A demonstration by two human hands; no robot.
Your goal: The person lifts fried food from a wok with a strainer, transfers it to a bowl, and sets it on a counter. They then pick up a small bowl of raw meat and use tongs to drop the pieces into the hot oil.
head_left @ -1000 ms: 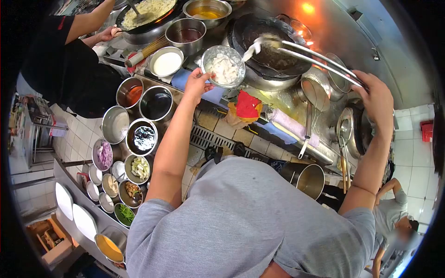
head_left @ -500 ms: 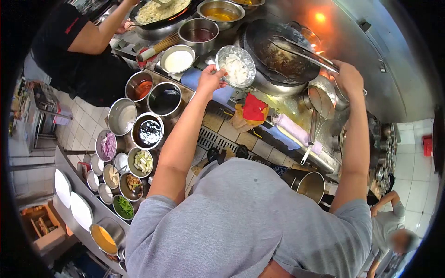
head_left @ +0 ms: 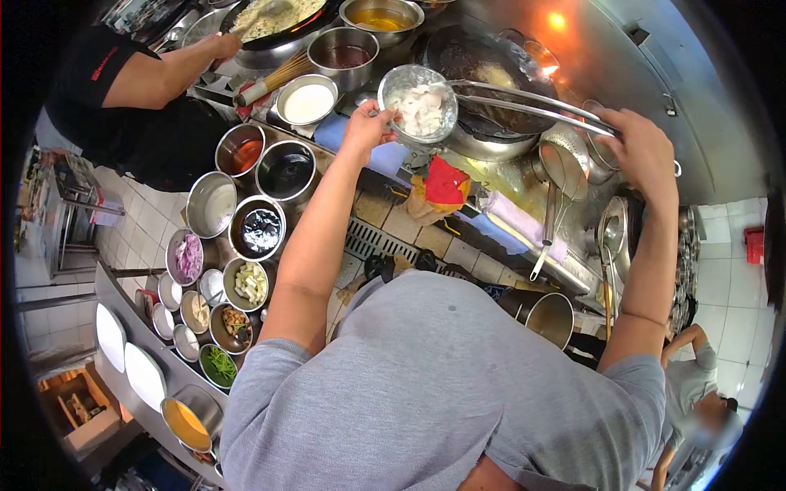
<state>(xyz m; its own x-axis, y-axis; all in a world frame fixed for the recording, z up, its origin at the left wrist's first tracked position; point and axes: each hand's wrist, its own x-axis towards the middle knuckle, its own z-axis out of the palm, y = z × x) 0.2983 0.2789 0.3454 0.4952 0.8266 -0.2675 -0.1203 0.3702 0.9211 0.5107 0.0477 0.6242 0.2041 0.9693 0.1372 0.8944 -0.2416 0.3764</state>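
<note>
"Gripping what?"
"Left hand (head_left: 368,129), bowl (head_left: 395,85) beside wok (head_left: 455,54); right hand (head_left: 643,149), tongs (head_left: 604,129). Hands apart."
"Handling?"
"Bowl probably light, rim best held; pale pieces (head_left: 422,110) likely soft, slippery: pinch gently."

From the clear bowl (head_left: 434,135), the tongs (head_left: 532,112) lay toward 3 o'clock, barring a straight pass over the wok (head_left: 483,61), and a strainer (head_left: 563,168) stood out at 4. Between 6 and 7 o'clock, a hand could pass above the floor drain (head_left: 377,241), between the left forearm (head_left: 315,237) and red cloth (head_left: 444,182).
</note>
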